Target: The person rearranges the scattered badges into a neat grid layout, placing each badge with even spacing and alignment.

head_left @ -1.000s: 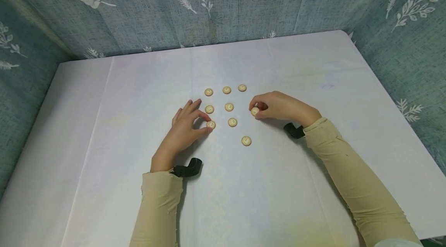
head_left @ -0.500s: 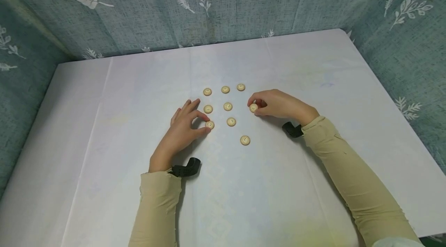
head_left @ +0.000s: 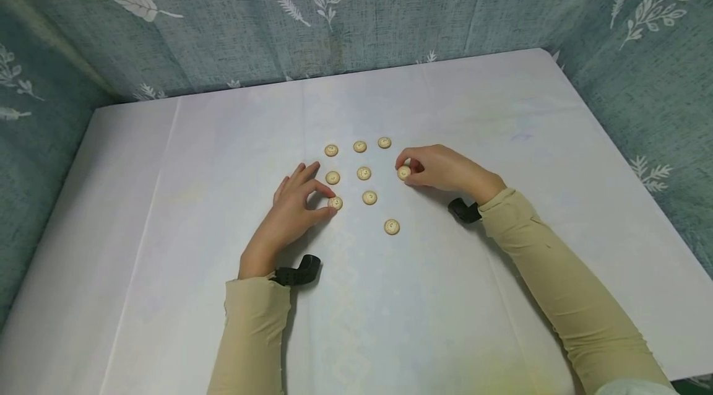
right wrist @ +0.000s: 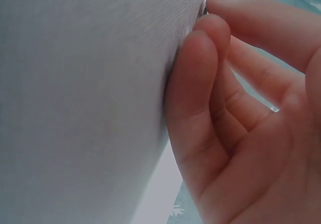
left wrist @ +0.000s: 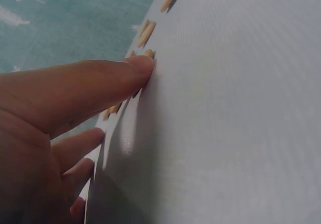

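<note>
Round wooden buttons lie in loose rows on the white-covered table. My left hand pinches the near-left button between thumb and forefinger, its other fingers spread beyond. In the left wrist view the thumb covers most of that button. On the right side, my right hand pinches another button by its edges, level with the middle row. The right wrist view shows curled fingers low against the cloth, and they hide the button there.
Three buttons make the far row, with the far-middle button between two others. Nearer lie a centre button, one below it, and a stray button closest to me. Green leaf-patterned curtains stand behind the table.
My right hand has slid its button slightly away from me, into line with the middle row. My left hand keeps its place on its button.
</note>
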Demonstrator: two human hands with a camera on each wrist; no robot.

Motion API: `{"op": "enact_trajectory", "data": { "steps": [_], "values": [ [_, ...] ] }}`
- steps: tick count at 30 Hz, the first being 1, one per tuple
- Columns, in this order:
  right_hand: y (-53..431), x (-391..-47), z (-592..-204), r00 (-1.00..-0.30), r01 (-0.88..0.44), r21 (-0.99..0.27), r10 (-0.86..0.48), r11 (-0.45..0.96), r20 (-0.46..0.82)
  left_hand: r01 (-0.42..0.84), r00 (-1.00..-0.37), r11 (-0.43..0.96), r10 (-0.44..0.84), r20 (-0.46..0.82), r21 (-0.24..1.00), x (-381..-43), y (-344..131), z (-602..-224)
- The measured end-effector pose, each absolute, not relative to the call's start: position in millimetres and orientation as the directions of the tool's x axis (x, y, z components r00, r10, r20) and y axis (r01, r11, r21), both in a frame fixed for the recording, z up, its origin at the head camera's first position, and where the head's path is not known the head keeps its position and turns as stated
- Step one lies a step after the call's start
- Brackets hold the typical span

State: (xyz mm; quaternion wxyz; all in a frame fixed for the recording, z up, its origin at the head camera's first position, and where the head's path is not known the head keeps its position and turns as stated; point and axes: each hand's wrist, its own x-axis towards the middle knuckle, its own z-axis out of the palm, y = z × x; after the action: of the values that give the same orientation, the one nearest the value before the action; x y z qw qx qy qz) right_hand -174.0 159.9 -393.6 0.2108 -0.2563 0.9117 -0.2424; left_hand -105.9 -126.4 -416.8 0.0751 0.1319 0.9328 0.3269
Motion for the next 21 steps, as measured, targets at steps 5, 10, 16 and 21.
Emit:
{"op": "enact_trajectory", "data": {
  "steps": [5,10,16,21],
  "values": [
    [157.5,-173.0,-393.6,-0.789,-0.358,-0.544,-0.558,0.759,-0.258,0.195,-0.953,0.756,0.296,-0.060,0.626,-105.7,-126.4,-417.3],
    [154.7,-169.8,-394.1,-0.801,-0.361,-0.537,-0.549,0.762,-0.240,0.199,-0.952,0.759,0.299,-0.061,0.620,-106.1,-126.4,-417.7],
    [152.4,-168.0,-394.1,-0.817,-0.352,-0.527,-0.529,0.774,-0.231,0.203,-0.950,0.755,0.307,-0.062,0.624,-106.4,-126.5,-417.7],
    [151.8,-168.1,-394.6,-0.823,-0.352,-0.515,-0.521,0.781,-0.228,0.209,-0.948,0.750,0.313,-0.059,0.627,-107.1,-126.4,-417.6]
  ]
}}
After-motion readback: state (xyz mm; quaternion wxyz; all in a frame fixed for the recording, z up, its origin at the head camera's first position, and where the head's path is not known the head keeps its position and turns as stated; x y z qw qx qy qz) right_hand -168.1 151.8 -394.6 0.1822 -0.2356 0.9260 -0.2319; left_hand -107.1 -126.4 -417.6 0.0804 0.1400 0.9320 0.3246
